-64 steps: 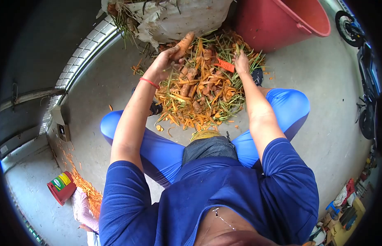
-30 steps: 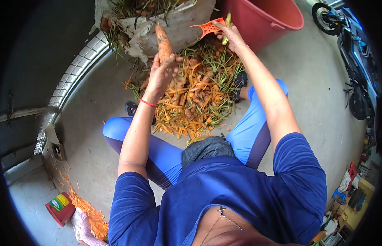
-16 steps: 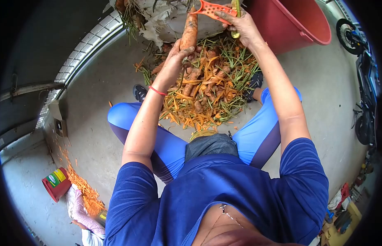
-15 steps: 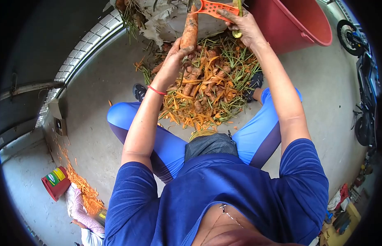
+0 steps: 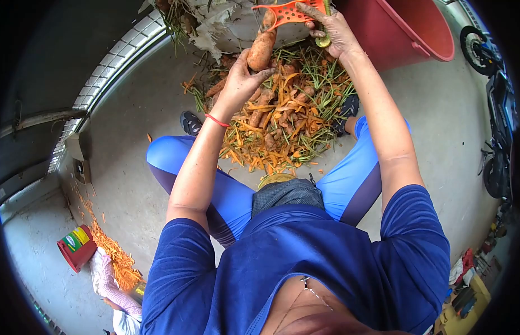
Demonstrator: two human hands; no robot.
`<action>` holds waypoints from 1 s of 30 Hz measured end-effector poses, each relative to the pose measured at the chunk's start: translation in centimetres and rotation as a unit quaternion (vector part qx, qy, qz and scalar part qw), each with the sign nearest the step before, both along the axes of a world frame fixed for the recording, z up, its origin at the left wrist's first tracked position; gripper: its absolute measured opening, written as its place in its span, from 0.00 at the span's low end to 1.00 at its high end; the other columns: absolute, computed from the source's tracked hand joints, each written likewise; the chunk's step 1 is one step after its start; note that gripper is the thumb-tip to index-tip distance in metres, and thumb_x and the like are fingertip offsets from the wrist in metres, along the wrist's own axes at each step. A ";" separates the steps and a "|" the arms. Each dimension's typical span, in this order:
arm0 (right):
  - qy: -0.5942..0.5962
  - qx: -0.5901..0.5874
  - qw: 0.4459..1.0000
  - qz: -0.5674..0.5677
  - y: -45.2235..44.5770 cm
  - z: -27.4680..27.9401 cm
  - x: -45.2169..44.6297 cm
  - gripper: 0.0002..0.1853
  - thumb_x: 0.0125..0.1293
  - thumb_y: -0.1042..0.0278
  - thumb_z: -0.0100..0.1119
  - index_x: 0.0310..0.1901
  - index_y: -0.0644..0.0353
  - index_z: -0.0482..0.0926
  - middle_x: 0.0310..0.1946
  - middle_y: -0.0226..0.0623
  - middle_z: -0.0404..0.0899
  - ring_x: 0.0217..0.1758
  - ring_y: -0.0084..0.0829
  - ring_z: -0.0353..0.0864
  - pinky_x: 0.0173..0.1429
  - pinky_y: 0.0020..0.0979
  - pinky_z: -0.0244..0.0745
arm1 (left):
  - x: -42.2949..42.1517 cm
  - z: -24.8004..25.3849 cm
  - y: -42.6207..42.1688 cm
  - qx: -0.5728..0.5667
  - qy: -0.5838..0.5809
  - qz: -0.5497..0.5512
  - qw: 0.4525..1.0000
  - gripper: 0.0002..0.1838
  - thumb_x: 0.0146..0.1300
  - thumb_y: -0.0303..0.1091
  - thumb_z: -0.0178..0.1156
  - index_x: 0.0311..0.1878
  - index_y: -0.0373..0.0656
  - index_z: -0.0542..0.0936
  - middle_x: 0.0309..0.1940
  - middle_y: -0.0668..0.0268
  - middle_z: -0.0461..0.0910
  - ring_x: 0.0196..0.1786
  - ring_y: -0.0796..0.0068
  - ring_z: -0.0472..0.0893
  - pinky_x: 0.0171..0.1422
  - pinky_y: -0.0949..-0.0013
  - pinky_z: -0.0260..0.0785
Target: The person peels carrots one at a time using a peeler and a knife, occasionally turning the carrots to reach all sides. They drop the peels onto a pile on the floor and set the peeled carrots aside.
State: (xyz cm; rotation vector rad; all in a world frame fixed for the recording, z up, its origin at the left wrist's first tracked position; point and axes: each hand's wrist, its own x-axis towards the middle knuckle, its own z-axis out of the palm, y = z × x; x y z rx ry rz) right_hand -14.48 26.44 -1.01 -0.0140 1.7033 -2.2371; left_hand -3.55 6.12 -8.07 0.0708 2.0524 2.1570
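Note:
My left hand [image 5: 243,81] is closed around the lower part of a carrot [image 5: 262,51], which points up and away from me. In my right hand [image 5: 339,34] is an orange peeler [image 5: 290,13] with holes in its body, lying across the carrot's far end. A yellow-green strip runs along the fingers of that hand; I cannot tell what it is. Below both hands, a heap of orange peelings [image 5: 288,120] mixed with green stalks and unpeeled carrots spreads over the floor between my feet.
A large red tub [image 5: 402,33] stands beyond my right hand. At the far edge lies a whitish sack [image 5: 237,25]. A motorbike [image 5: 497,123] is at the right. To the left, a person's patterned sleeve [image 5: 117,293] shows beside more peelings [image 5: 117,254] and a red bucket [image 5: 75,251].
The carrot has turned in my left hand, with its thick end now showing and its far end tilted slightly right. The peeler has shifted a little downward on it.

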 end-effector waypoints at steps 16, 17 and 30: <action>-0.005 0.025 0.999 0.029 -0.1 0.5 -0.2 0.16 0.59 0.58 0.72 0.43 0.55 0.77 0.29 0.22 0.76 0.21 0.12 0.69 0.17 0.14 0.54 | 0.0 1.4 -0.4 0.128 -0.148 0.041 0.980 0.23 0.70 0.53 0.54 0.56 0.44 0.71 0.38 0.72 0.78 0.31 0.87 0.72 0.27 0.84 0.57; -0.002 0.001 1.000 0.027 -0.1 0.0 -0.4 0.16 0.59 0.59 0.72 0.43 0.55 0.77 0.28 0.21 0.76 0.21 0.11 0.69 0.17 0.14 0.54 | -0.1 1.1 -0.4 0.131 -0.144 0.051 0.979 0.24 0.70 0.56 0.51 0.55 0.44 0.72 0.36 0.72 0.77 0.31 0.87 0.71 0.26 0.84 0.56; 0.119 0.071 0.978 0.155 -2.3 0.6 3.1 0.09 0.62 0.68 0.68 0.42 0.61 0.84 0.27 0.23 0.79 0.21 0.11 0.68 0.25 0.16 0.62 | -0.4 0.9 -0.3 0.204 -0.188 0.127 0.952 0.25 0.75 0.57 0.37 0.43 0.45 0.74 0.23 0.68 0.76 0.15 0.86 0.58 0.17 0.82 0.47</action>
